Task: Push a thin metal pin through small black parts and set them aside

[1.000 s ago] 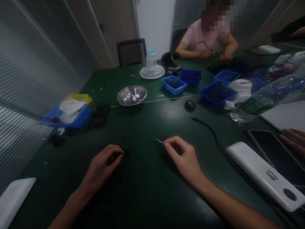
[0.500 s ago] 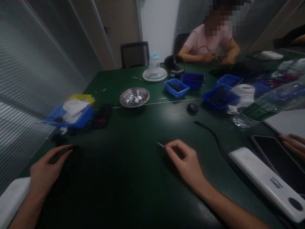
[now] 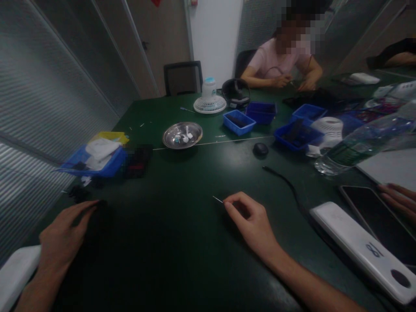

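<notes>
A thin, silvery, needle-like rod (image 3: 217, 199) is pinched between the thumb and index finger of my right hand (image 3: 251, 221). Its free end points up and left over the dark green tabletop (image 3: 156, 242). At the left, my left hand (image 3: 63, 234) has thumb and index fingertips brought together. Something small and dark seems to be at those tips, but it blends into the table and I cannot make it out. Small black pieces (image 3: 78, 193) lie just beyond that hand.
A metal bowl (image 3: 167, 139) with small white parts stands mid-table. To the left is a blue tray (image 3: 113, 164) with white cloth. On the right are a mouse (image 3: 260, 150), a bottle (image 3: 344, 151), a white power bank (image 3: 357, 247), a phone (image 3: 377, 212) and another person's hand (image 3: 398, 197).
The view has shifted slightly, so the background sits a little lower. Both hands keep nearly the same pose, the rod still in my right hand.
</notes>
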